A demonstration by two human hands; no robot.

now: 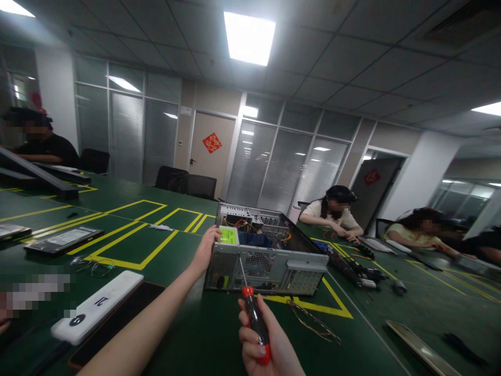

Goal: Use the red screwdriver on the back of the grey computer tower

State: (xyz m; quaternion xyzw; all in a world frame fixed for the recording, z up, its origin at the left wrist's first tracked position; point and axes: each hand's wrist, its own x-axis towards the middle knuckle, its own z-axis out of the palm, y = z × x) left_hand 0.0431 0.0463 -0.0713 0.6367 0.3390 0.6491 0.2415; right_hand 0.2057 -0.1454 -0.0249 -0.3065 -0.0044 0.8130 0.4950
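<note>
An open grey computer case (270, 261) lies on the green table (188, 334), its rear panel towards me and cables and a green-labelled power supply (228, 236) inside. My left hand (205, 250) grips the case's left rear corner beside the power supply. My right hand (266, 347) is closed round a red-and-black screwdriver (254, 313), whose shaft points up at the rear panel near the fan grille.
A white bar-shaped device (97, 307) and a dark phone lie at the near left, with glasses (96, 267) and a laptop (64, 239) beyond. Loose wire (313, 324) lies right of the case. Other people sit working at the right and far left.
</note>
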